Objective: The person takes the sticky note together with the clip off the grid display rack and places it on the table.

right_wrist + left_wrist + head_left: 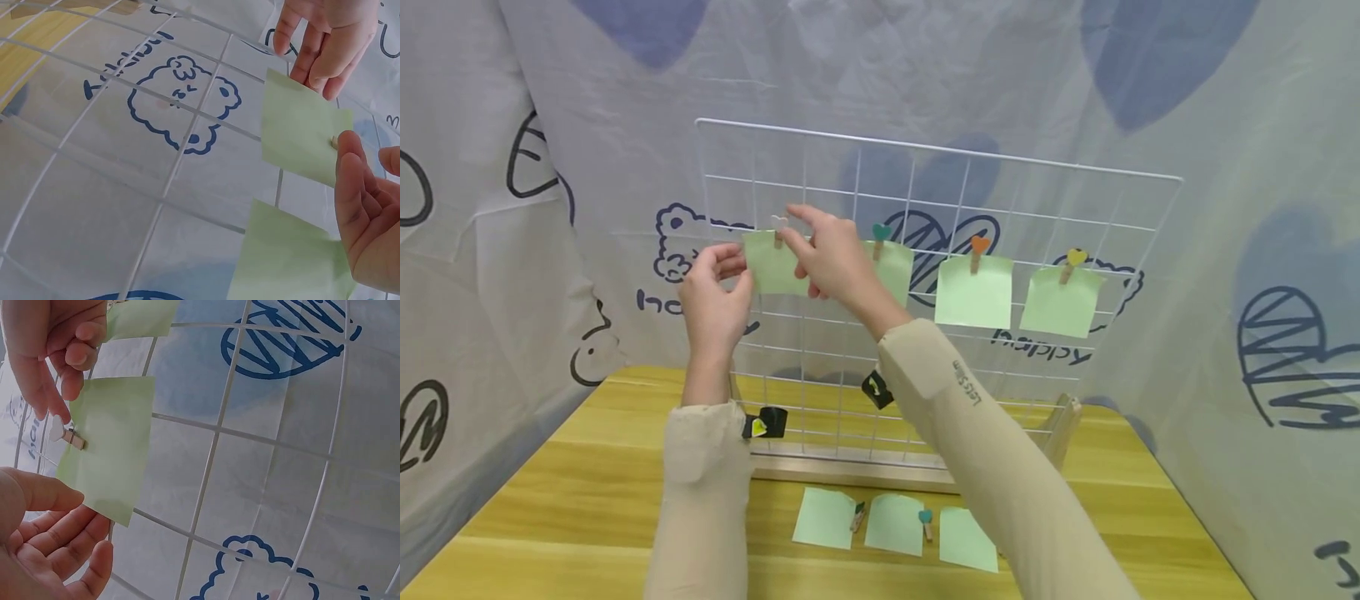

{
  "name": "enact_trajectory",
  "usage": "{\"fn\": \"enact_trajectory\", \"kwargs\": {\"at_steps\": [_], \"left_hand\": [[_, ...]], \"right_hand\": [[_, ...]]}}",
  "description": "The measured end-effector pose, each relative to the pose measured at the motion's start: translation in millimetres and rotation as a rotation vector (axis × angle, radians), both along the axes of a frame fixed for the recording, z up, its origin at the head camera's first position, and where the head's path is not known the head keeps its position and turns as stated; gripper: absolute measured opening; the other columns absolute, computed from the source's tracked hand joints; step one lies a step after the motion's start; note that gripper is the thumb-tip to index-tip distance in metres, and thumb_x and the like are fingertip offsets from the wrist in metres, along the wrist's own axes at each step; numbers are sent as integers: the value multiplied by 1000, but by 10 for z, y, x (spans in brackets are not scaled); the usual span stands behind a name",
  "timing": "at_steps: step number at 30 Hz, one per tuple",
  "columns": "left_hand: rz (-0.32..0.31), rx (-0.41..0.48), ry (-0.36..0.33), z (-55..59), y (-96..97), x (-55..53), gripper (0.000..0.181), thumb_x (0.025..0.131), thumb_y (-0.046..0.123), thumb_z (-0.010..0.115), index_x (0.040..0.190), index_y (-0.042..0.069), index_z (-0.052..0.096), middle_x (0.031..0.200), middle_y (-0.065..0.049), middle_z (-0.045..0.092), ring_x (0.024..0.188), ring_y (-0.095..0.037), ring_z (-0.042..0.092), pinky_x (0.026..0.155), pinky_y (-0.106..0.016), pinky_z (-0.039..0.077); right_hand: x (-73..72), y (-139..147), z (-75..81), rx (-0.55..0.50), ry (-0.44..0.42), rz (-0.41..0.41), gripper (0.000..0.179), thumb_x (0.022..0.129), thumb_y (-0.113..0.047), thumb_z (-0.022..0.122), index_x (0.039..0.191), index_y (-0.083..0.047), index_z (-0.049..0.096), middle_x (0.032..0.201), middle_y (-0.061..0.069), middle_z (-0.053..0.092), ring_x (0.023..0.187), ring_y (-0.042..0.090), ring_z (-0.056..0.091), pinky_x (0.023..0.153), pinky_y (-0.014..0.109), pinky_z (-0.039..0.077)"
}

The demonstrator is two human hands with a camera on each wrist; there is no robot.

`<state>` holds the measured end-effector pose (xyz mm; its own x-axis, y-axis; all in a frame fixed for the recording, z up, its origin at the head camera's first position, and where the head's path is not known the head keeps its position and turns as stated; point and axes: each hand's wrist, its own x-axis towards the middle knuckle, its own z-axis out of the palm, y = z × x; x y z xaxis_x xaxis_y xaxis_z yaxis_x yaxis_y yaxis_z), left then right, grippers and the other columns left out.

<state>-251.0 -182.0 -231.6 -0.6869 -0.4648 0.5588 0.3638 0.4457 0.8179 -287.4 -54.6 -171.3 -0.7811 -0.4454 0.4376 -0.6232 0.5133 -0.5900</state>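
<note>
A pale green sticky note (771,271) hangs at the left end of a white wire grid (925,145). At its top edge sits a small wooden clothespin (74,439) with a white heart. My left hand (715,292) is at the note's left edge, fingertips against the margin and thumb apart from the fingers. My right hand (838,258) is close beside the clothespin, thumb and index finger spread, fingertips right at the heart. It partly covers a second green note (895,271), whose clothespin bears a teal heart (881,232).
Further right hang two green notes, under an orange-heart clothespin (980,247) and a yellow-heart clothespin (1076,260). Before the grid's wooden base (850,472), several notes (825,518) and clothespins (927,523) lie on the wooden table (572,492). Small black pieces (772,422) show near the grid's lower part.
</note>
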Motion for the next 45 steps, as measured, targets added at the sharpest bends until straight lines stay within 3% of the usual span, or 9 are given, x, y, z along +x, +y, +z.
{"fn": "enact_trajectory", "kwargs": {"at_steps": [9, 31, 45], "left_hand": [[3, -15, -9, 0, -15, 0, 29, 85, 0, 52, 113, -3, 52, 105, -13, 60, 98, -20, 54, 78, -30, 47], [47, 8, -22, 18, 30, 4, 26, 84, 3, 56, 110, -2, 56, 101, -14, 62, 85, -21, 56, 69, -25, 49], [70, -15, -29, 22, 34, -5, 25, 84, 3, 57, 108, -2, 57, 100, -13, 63, 78, -22, 57, 67, -26, 49]], "right_hand": [[-10, -52, -2, 115, 2, -45, 46, 95, -31, 40, 139, -20, 32, 58, 6, 58, 38, 16, 51, 38, 25, 42], [0, -131, -3, -24, 50, -80, 31, 92, -20, 49, 122, -11, 53, 56, 5, 57, 37, 15, 51, 37, 24, 42], [8, -141, -85, -77, 161, -102, 18, 92, -16, 50, 107, -11, 58, 56, 1, 58, 37, 11, 50, 37, 20, 36]]}}
